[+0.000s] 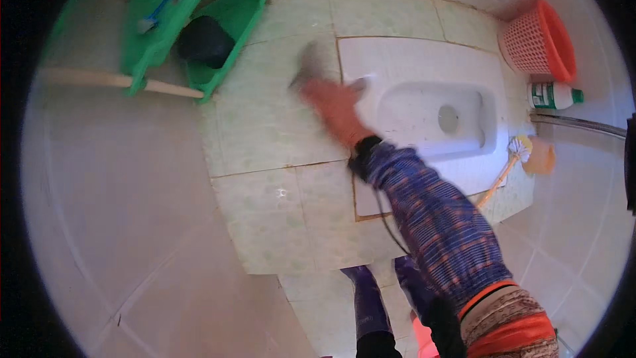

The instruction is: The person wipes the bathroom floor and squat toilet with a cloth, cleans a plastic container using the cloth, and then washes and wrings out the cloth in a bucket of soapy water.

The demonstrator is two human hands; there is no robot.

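Note:
My right hand [336, 114] reaches in from the lower right over the pale green floor tiles [258, 126], beside the left edge of a white squat toilet [358, 59]. Motion smears its fingers. A grey, cloth-like thing [313, 63] shows beyond and around them, pressed low to the tiles; its exact kind is too blurred to tell. A patterned blue sleeve covers the forearm, with a dark band at the wrist. My left hand is out of the picture.
A green corner shelf [228, 10] at upper left holds a dark rounded object [205, 42]. Along the right wall are a red-orange basket [527, 43], a white bottle with green cap [553, 95] and a toilet brush [497, 182]. My purple boots [371, 301] stand below.

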